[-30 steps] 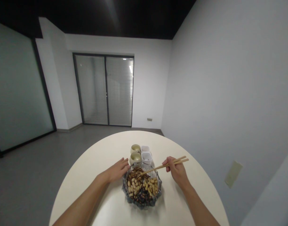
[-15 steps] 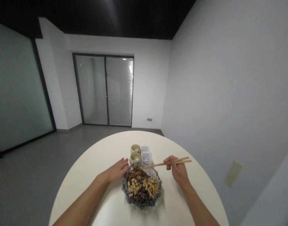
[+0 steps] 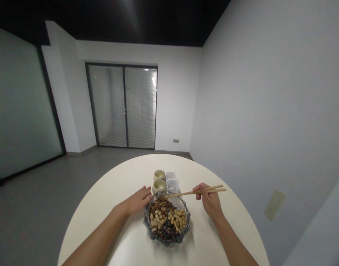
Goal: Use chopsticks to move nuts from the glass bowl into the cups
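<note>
A pair of wooden chopsticks (image 3: 213, 189) is gripped in my right hand (image 3: 208, 199), to the right of a glass bowl (image 3: 184, 236). The chopstick tips reach over the bowl's far side, at the brown striped seeds (image 3: 164, 207). Pale oval nuts (image 3: 157, 219) lie on the bowl's left, peanuts (image 3: 179, 219) on its right, and dark seeds (image 3: 168, 231) at the near side. My left hand (image 3: 141, 199) lies open beside the bowl, its fingertips at the upper left rim. Whether the tips pinch a seed is too small to tell.
Just beyond the bowl stand two greenish-gold cups (image 3: 159, 186) and two small white containers (image 3: 173, 186), the nearer with dark bits inside. All rest on a round cream table (image 3: 114, 184). A white wall (image 3: 263, 111) runs along the right.
The chopsticks have shifted very slightly at the far side of the bowl. My left hand and the dishes stay where they were.
</note>
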The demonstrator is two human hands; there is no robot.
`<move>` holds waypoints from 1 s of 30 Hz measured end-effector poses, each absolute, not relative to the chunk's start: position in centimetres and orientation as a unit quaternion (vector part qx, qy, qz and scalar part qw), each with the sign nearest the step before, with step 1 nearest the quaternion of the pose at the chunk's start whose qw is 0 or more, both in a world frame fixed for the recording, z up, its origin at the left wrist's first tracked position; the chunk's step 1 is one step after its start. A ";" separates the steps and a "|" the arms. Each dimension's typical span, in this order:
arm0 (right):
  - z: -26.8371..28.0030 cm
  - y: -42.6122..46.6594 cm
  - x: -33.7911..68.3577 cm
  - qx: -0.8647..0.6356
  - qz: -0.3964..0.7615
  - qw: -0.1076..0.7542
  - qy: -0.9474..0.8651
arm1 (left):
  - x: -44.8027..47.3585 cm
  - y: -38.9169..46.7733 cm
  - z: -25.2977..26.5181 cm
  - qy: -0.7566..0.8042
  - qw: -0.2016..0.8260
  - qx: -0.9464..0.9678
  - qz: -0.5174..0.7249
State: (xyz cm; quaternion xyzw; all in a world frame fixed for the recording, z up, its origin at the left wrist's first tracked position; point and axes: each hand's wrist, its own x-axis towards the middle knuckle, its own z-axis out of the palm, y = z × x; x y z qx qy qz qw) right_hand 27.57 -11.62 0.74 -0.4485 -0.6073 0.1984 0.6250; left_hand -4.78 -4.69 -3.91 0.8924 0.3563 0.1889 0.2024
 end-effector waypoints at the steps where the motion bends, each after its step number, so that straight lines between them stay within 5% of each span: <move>1: 0.7 -11.6 27.6 -0.448 0.197 0.628 -0.604 | -4.8 -4.7 -3.9 0.355 0.202 0.893 0.189; 30: -0.5 -10.8 27.7 -0.474 0.119 0.688 -0.536 | -5.0 -4.5 -4.4 0.361 0.201 0.893 0.181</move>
